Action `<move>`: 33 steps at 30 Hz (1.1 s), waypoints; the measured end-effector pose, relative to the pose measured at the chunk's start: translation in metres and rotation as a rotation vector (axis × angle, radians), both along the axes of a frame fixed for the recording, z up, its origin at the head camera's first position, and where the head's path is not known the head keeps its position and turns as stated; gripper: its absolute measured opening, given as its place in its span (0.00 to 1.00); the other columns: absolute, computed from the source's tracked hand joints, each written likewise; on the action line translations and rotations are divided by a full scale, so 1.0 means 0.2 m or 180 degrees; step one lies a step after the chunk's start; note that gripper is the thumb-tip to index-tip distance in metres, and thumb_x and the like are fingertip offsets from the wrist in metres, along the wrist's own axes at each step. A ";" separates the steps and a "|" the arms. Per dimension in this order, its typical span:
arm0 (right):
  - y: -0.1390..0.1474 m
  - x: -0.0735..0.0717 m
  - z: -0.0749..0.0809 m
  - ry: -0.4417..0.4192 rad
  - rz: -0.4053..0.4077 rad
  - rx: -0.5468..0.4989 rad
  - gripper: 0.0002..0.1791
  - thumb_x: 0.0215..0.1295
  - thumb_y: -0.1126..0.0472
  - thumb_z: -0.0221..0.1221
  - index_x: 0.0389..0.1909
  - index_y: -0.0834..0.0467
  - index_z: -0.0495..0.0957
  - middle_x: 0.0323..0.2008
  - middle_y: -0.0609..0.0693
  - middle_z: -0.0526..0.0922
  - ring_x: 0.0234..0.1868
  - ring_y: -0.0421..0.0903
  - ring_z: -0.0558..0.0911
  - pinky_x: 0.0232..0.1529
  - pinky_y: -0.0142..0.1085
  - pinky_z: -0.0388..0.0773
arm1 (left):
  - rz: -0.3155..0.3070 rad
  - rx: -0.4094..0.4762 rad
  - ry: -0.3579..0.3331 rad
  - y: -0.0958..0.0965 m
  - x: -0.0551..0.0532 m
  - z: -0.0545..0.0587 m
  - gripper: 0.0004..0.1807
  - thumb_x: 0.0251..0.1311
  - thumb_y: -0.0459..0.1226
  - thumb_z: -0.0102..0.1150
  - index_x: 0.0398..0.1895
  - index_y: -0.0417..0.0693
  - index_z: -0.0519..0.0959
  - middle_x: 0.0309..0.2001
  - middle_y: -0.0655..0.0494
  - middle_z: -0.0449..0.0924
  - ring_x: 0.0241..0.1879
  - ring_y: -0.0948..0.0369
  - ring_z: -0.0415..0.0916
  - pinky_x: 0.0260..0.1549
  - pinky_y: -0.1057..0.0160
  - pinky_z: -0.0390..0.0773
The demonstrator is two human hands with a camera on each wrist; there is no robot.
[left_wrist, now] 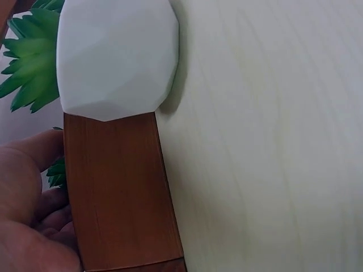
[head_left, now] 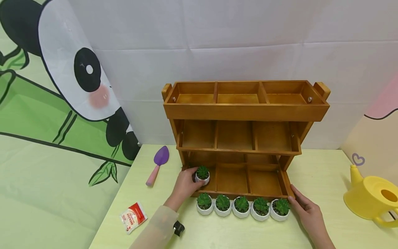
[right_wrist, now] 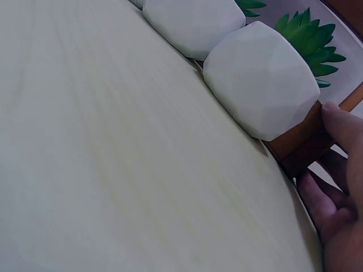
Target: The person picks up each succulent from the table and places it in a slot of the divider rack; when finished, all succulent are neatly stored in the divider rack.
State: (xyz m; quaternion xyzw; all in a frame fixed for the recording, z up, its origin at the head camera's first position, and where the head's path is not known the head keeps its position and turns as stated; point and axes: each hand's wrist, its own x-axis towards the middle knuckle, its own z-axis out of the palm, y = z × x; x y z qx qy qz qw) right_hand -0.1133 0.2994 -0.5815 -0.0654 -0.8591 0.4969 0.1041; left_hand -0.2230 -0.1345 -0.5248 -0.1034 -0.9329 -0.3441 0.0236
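Note:
A three-tier wooden plant stand [head_left: 245, 112], each tier divided into compartments, stands on the table. At the left compartment of its bottom tier, my left hand [head_left: 184, 185] holds a small succulent in a white pot [head_left: 202, 177] between thumb and fingers. The left wrist view shows this hand [left_wrist: 28, 215] behind the tier's front board [left_wrist: 119, 192], which hides most of the held plant. My right hand [head_left: 308, 212] grips the bottom tier's right front corner, thumb at the front. Several more white-potted succulents [head_left: 241, 207] line up before the stand; the rightmost pot [right_wrist: 261, 82] is close to my right thumb.
Left of the stand lies a purple trowel [head_left: 161, 156] with a pink handle. A red and white packet [head_left: 133, 217] is nearer the front left. At the far right stands a yellow watering can [head_left: 370, 197]. A white cloth [head_left: 236, 41] hangs behind.

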 end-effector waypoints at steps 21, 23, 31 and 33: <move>0.00 0.00 -0.01 0.0121 -0.0003 0.0010 0.29 0.77 0.51 0.61 0.75 0.53 0.73 0.69 0.58 0.73 0.57 0.15 0.67 0.51 0.12 0.67 | 0.0094 -0.0096 -0.0218 0.02 0.00 0.02 0.35 0.53 0.40 0.82 0.60 0.32 0.79 0.54 0.37 0.83 0.55 0.42 0.81 0.57 0.44 0.80; 0.00 0.00 -0.01 0.0113 0.0001 0.0019 0.29 0.77 0.51 0.61 0.75 0.53 0.72 0.69 0.58 0.73 0.57 0.15 0.67 0.51 0.12 0.67 | 0.0097 -0.0092 -0.0217 0.01 0.01 0.02 0.35 0.53 0.40 0.81 0.60 0.32 0.79 0.55 0.37 0.83 0.55 0.42 0.81 0.58 0.43 0.79; 0.00 0.00 0.00 0.0136 0.0009 -0.0026 0.29 0.77 0.51 0.61 0.74 0.54 0.73 0.68 0.59 0.73 0.56 0.15 0.68 0.51 0.12 0.68 | 0.0098 0.0109 -0.0138 -0.01 0.02 0.01 0.34 0.54 0.40 0.81 0.61 0.32 0.79 0.55 0.38 0.83 0.54 0.44 0.81 0.55 0.45 0.81; 0.00 0.00 -0.01 0.0150 0.0011 -0.0021 0.29 0.77 0.51 0.61 0.74 0.54 0.73 0.68 0.58 0.73 0.56 0.15 0.68 0.51 0.12 0.68 | 0.0089 0.0169 -0.0118 -0.01 0.03 0.00 0.34 0.55 0.40 0.80 0.62 0.33 0.79 0.55 0.39 0.83 0.54 0.45 0.82 0.55 0.46 0.82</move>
